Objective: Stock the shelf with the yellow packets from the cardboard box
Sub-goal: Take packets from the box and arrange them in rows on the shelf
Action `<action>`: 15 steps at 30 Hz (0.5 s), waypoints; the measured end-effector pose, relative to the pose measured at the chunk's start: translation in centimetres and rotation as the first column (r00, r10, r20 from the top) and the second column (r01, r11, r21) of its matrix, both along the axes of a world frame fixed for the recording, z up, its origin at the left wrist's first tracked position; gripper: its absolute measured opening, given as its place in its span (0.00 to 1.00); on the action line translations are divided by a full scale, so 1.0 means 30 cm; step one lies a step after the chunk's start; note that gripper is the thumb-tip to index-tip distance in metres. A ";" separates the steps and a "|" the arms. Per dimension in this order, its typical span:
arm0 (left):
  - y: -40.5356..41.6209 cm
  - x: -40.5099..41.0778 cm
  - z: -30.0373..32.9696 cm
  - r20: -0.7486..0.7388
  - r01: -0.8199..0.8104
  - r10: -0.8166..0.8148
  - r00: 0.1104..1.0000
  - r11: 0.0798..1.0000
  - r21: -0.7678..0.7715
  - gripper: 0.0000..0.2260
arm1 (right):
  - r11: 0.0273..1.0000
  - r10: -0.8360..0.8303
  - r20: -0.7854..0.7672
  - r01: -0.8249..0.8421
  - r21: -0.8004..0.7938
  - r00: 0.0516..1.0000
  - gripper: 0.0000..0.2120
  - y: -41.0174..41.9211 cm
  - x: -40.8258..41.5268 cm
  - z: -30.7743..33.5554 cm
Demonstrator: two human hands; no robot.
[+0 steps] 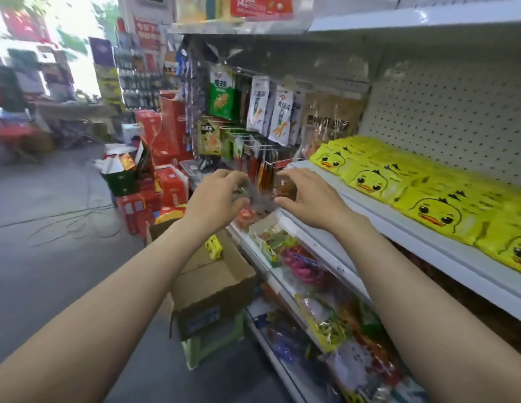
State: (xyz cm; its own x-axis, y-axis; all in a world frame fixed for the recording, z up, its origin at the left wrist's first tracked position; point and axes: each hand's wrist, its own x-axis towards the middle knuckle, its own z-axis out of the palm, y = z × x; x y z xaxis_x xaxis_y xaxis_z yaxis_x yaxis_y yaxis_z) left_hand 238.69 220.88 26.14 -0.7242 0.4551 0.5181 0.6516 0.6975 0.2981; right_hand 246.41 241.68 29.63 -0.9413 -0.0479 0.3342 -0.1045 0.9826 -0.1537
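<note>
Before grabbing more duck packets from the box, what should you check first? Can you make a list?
1. Left hand free: not ok, its grip is on a blurry clear packet.
2. Right hand free: not ok, holding the same packet.
3. Cardboard box open and near: ok.
4. Packets left in the box: ok, one yellow packet in the box shows.
5. Room on the shelf: ok, bare space left of the yellow duck packets.

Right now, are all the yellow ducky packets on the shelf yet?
Mostly. A row of yellow duck-face packets already lies on the white metal shelf. The left hand and right hand are near small hanging snack packets; blur hides any grip. At least one yellow packet remains in the brown cardboard box.
</note>
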 end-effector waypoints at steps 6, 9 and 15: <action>-0.136 -0.373 -0.079 0.005 -0.139 0.140 0.990 0.987 -0.082 0.23 | 0.994 0.098 0.089 -0.094 -0.048 0.991 0.29 -0.116 -0.474 -0.110; -0.166 -0.585 -0.120 0.049 -0.179 0.187 0.981 0.975 -0.133 0.23 | 0.991 0.123 0.148 -0.114 -0.068 0.981 0.28 -0.144 -0.720 -0.165; -0.190 -0.946 -0.251 0.162 -0.163 0.198 0.967 0.965 -0.207 0.23 | 0.994 0.106 0.281 -0.091 -0.066 0.954 0.26 -0.160 -1.133 -0.308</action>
